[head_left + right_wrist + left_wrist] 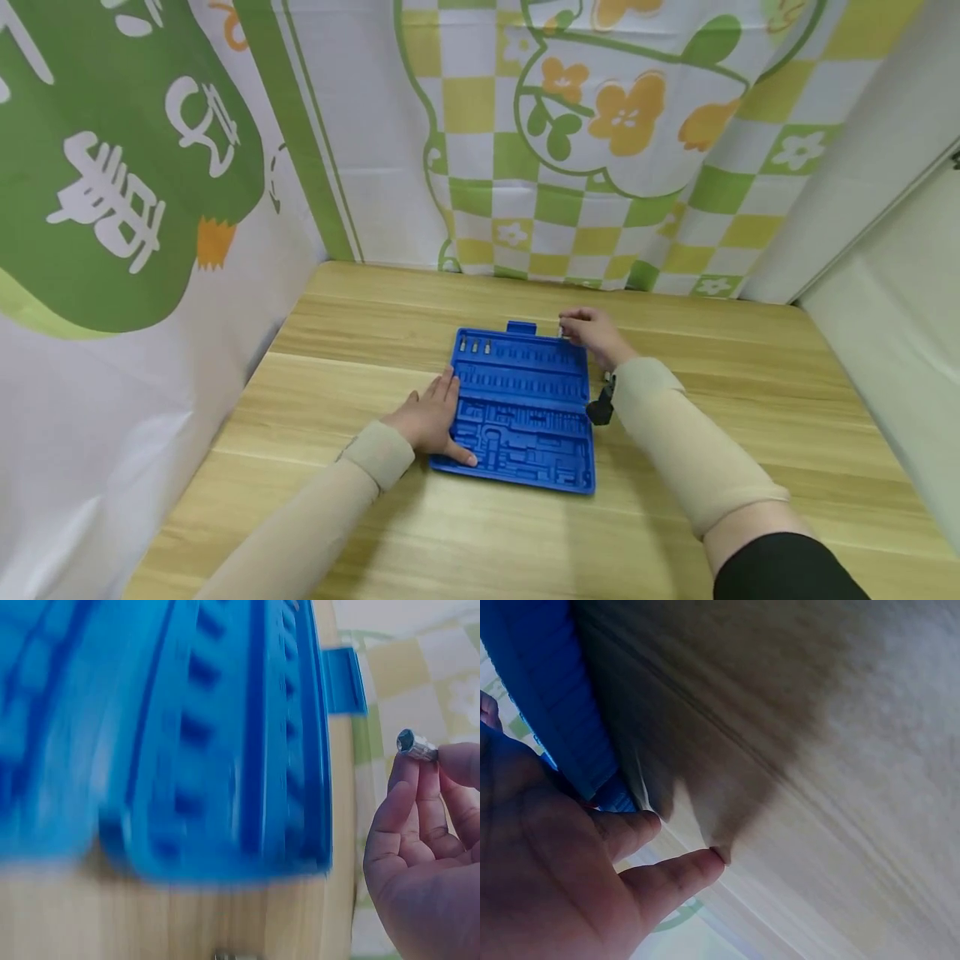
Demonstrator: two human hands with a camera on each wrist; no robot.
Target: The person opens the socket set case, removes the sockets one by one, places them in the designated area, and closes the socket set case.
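Note:
An opened blue plastic tool case lies flat on the table, its moulded slots facing up. Three small metal pieces stand in the top row at its far left. My left hand rests along the case's left edge, fingers straight and thumb over the near part; the left wrist view shows two of its fingers reaching toward the wood. Between thumb and fingers, my right hand pinches a small silver socket with its opening showing. That hand is just beyond the case's far right corner, and the socket is clear of the slots.
The wooden table reaches around the case on all sides. A latch tab sticks out from the case's far edge. A small metal piece shows at the bottom of the right wrist view. Patterned cloth hangs behind the table.

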